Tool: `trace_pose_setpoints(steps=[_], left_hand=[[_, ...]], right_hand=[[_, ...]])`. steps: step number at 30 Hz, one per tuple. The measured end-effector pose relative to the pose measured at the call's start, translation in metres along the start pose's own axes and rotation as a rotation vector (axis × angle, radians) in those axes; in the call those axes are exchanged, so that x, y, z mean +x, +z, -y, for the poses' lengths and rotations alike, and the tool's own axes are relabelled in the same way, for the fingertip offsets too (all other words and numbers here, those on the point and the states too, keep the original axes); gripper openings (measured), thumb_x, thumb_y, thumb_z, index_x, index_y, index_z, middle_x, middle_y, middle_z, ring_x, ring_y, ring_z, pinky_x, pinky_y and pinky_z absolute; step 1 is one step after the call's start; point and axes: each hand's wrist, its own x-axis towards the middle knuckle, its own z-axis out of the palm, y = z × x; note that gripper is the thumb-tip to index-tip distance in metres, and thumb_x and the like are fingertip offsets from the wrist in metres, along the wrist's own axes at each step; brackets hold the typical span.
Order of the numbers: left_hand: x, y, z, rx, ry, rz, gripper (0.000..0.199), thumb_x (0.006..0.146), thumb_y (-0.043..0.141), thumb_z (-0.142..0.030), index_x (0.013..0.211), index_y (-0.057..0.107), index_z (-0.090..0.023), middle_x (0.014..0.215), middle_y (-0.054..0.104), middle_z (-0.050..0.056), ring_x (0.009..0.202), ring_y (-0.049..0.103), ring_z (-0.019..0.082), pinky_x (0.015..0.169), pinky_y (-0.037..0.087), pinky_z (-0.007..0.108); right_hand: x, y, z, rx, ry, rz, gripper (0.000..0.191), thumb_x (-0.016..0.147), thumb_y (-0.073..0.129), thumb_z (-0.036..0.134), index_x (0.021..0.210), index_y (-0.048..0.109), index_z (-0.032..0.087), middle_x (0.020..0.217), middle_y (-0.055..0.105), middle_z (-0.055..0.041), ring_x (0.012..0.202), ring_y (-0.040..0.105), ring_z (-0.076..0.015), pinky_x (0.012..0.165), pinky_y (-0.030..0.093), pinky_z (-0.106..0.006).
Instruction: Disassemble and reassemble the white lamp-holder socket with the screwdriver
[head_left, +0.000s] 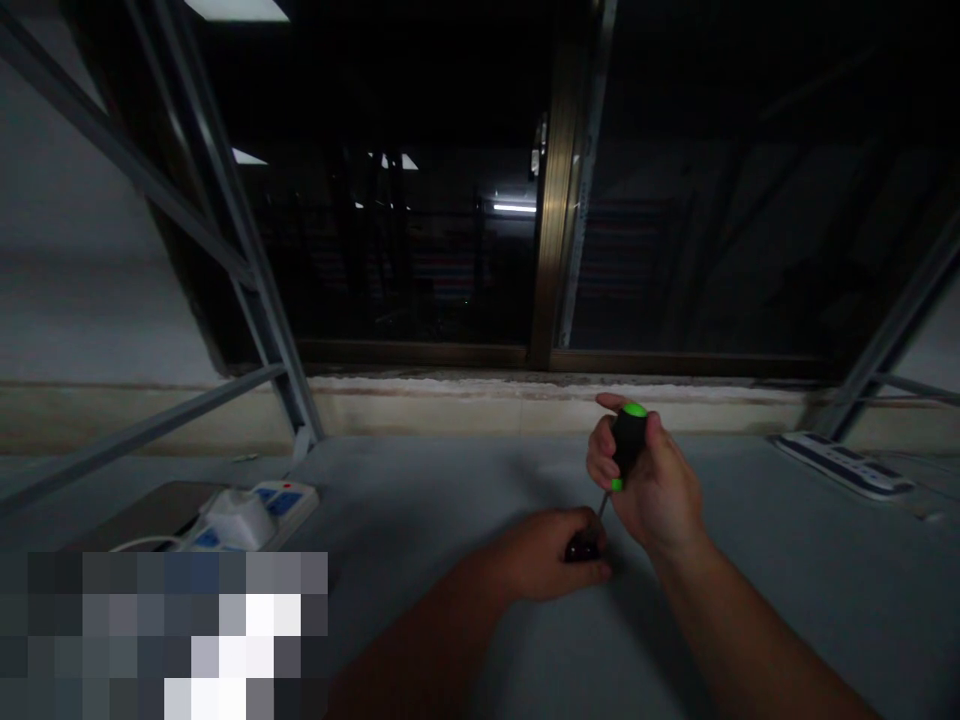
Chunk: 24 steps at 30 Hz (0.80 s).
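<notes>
- Well, from my remote seat, I start with the small dark object [582, 549]. It sits mostly hidden in the left hand [536, 553], just above the grey tabletop [457, 520], and I cannot tell what it is.
- The left fingers are curled closed, holding it.
- The right hand [652, 480] has its fingers wrapped firmly around a black screwdriver with green ends [628, 445].
- The screwdriver's thin metal shaft [602, 505] slants down to the dark object. Its tip is hidden, so I cannot confirm contact.
- As far as I can judge, the tool and object are together, but I cannot see how much turning is done or left.
- Farther out, a white power strip with blue switches [255, 515] lies to the left, and a blue-and-white power strip [844, 465] lies to the right, below a dark bronze-framed window [555, 200].
</notes>
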Motion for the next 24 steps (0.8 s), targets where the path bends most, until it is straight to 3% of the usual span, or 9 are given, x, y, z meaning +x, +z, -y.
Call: trace_pose_setpoints(steps=[2,5,8,10,13,16,20,22,24], left_hand=[[0.0003,0.0008,0.0012,-0.004,-0.007,0.003,0.027,0.085,0.072,-0.039,0.097,0.064,-0.017,0.083,0.064,0.001,0.071,0.056,0.014,0.062,0.040,0.024],[0.0005,0.0012,0.0021,-0.006,-0.010,0.007,0.028,0.085,0.071,-0.039,0.101,0.064,-0.017,0.082,0.063,0.001,0.070,0.055,0.014,0.061,0.040,0.024],[0.0005,0.0009,0.0022,-0.001,-0.002,0.003,0.028,0.085,0.071,-0.039,0.102,0.064,-0.017,0.085,0.065,0.002,0.072,0.056,0.014,0.063,0.041,0.025],[0.0005,0.0007,0.0020,0.002,-0.003,-0.001,0.028,0.085,0.071,-0.039,0.101,0.065,-0.017,0.086,0.066,0.002,0.074,0.057,0.015,0.064,0.041,0.025],[0.0004,0.0005,0.0015,0.002,0.003,-0.002,0.028,0.085,0.072,-0.040,0.099,0.065,-0.017,0.085,0.065,0.002,0.074,0.057,0.015,0.063,0.041,0.025],[0.0000,0.0000,0.0005,0.003,-0.003,0.001,0.028,0.085,0.071,-0.041,0.097,0.064,-0.017,0.083,0.063,0.001,0.072,0.056,0.014,0.061,0.039,0.024],[-0.0001,-0.0003,0.0005,0.005,-0.009,0.011,0.028,0.084,0.072,-0.039,0.099,0.063,-0.017,0.084,0.065,0.001,0.073,0.058,0.015,0.062,0.041,0.025],[0.0002,0.0001,0.0014,-0.002,-0.009,0.013,0.028,0.083,0.073,-0.037,0.100,0.063,-0.018,0.087,0.067,0.002,0.074,0.060,0.015,0.063,0.042,0.025],[0.0005,0.0006,0.0022,-0.002,-0.011,0.011,0.027,0.082,0.073,-0.036,0.101,0.064,-0.018,0.089,0.067,0.003,0.075,0.060,0.015,0.063,0.042,0.025]], right_hand=[[-0.0019,0.0016,-0.0002,0.050,-0.010,0.032,0.031,0.096,0.052,0.058,0.113,0.055,0.033,0.070,0.051,0.0053,0.044,0.035,-0.0072,0.039,0.028,-0.018],[-0.0047,0.0030,-0.0012,0.027,-0.093,0.024,0.029,0.089,0.068,0.053,0.106,0.049,0.040,0.084,0.056,0.0070,0.043,0.036,-0.0045,0.039,0.027,-0.016],[-0.0041,0.0026,-0.0027,-0.063,-0.120,-0.036,0.028,0.085,0.075,0.038,0.103,0.054,0.035,0.095,0.059,0.0045,0.054,0.052,-0.0067,0.042,0.037,-0.018],[-0.0022,0.0019,-0.0031,-0.070,-0.077,-0.059,0.021,0.091,0.066,0.044,0.103,0.059,0.029,0.087,0.061,0.0009,0.062,0.057,-0.0108,0.046,0.043,-0.021],[-0.0005,0.0013,-0.0026,0.002,-0.010,-0.032,0.031,0.097,0.051,0.054,0.102,0.062,0.025,0.065,0.051,0.0031,0.051,0.046,-0.0098,0.044,0.038,-0.021],[-0.0016,0.0016,-0.0023,0.072,-0.063,0.003,0.029,0.095,0.052,0.061,0.104,0.056,0.033,0.069,0.052,0.0061,0.042,0.034,-0.0065,0.039,0.029,-0.018],[-0.0024,0.0011,-0.0040,-0.008,-0.134,-0.067,0.027,0.085,0.075,0.045,0.099,0.055,0.034,0.090,0.058,0.0057,0.051,0.051,-0.0068,0.040,0.036,-0.018],[-0.0014,0.0003,-0.0045,-0.054,-0.077,-0.099,0.024,0.090,0.068,0.048,0.099,0.060,0.028,0.085,0.059,0.0019,0.058,0.057,-0.0099,0.043,0.042,-0.020],[-0.0005,-0.0003,-0.0038,-0.038,-0.004,-0.095,0.034,0.095,0.057,0.055,0.102,0.064,0.023,0.074,0.056,0.0011,0.054,0.052,-0.0099,0.042,0.041,-0.021]])
